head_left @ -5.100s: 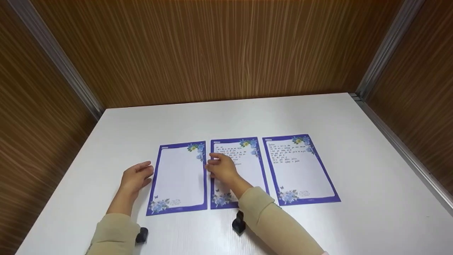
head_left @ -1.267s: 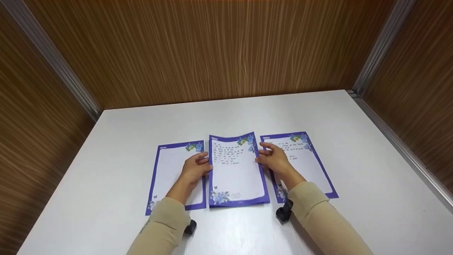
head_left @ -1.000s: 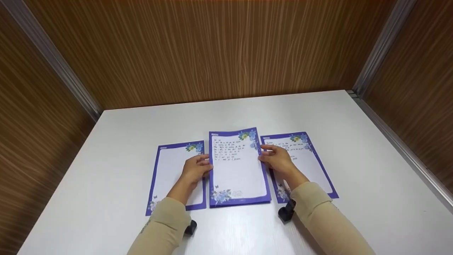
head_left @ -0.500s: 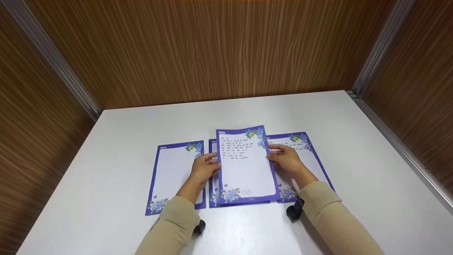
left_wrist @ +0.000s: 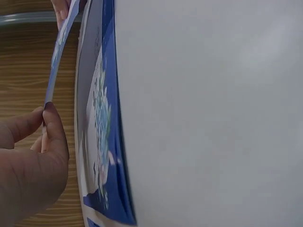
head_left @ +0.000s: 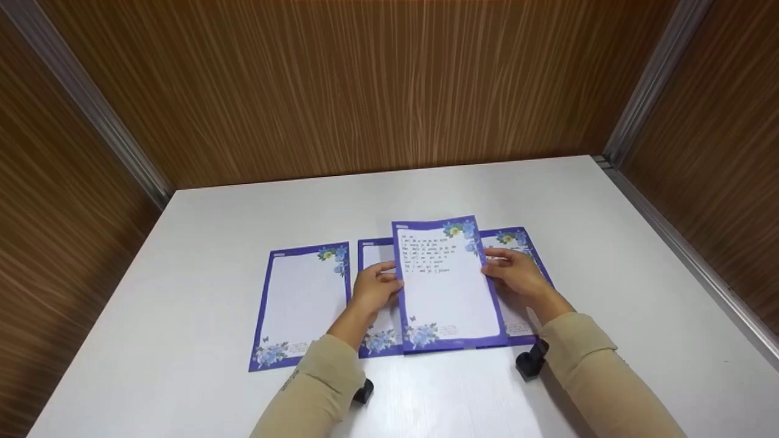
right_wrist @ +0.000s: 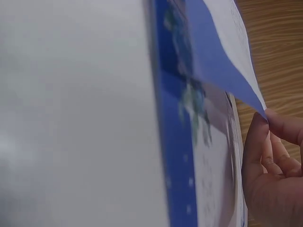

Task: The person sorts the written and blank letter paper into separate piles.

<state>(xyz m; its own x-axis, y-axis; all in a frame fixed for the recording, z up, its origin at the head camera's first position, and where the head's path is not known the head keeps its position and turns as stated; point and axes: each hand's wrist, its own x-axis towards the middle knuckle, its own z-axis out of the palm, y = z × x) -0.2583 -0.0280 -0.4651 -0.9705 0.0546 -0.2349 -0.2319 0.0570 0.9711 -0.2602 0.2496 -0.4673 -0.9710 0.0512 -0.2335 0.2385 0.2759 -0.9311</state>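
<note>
A sheet of letter paper (head_left: 447, 298) with a purple floral border and handwriting at its top is held up off the table. My left hand (head_left: 374, 289) pinches its left edge between thumb and fingers; the left wrist view shows the thumb and fingertips (left_wrist: 51, 113) meeting on the paper. On the opposite edge my right hand (head_left: 517, 274) pinches it likewise, plain in the right wrist view at the fingertips (right_wrist: 259, 120). Beneath it, partly covered, lie a middle sheet (head_left: 377, 249) and a right sheet (head_left: 517, 328) with the same border.
A further bordered sheet (head_left: 304, 298), blank inside the border, lies flat at the left. All rest on a white table (head_left: 213, 231) with a wood-grain panel (head_left: 389, 85) behind it. A black wrist device (head_left: 530, 362) shows under the right sleeve.
The hands, first apart around the left sheet, later took the written sheet at its two edges. It was lifted off the middle sheet and has shifted right, now overlapping the right sheet.
</note>
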